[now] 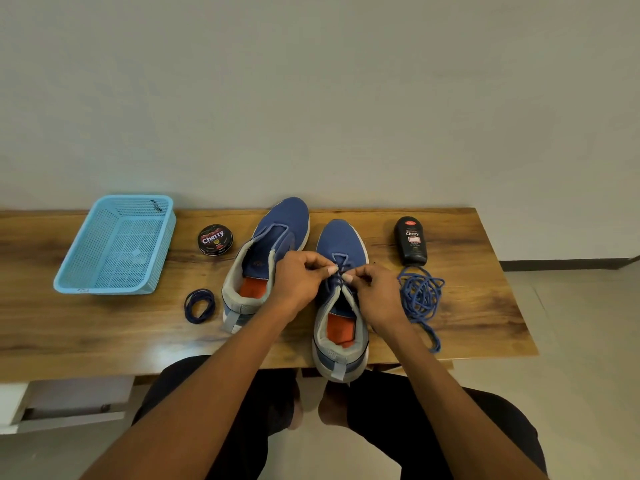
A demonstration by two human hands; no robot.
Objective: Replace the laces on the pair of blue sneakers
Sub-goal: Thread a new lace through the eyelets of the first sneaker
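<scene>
Showing two blue sneakers on a wooden table, toes toward the wall, heels toward the viewer. Right sneaker nearer the front edge, heel overhanging it slightly, orange insole visible; a blue lace crossed through its forward eyelets. Left sneaker just beside it, set farther back and angled, no lace seen in its eyelets, orange insole likewise visible. Two hands over the right sneaker's throat: left hand pinching one strand of the lace between thumb and fingertips, right hand pinching the other strand, both closed on it and almost meeting above the tongue. Two loose laces on the table: one dark navy lace wound in a small coil left of the left sneaker's heel, one brighter blue lace in a loose tangle right of the right hand, its tail running toward the front edge. One round Cherry polish tin left of the left sneaker. One black Cherry polish bottle lying flat behind the tangle. One light-blue perforated basket at far left, well apart from the sneakers.
</scene>
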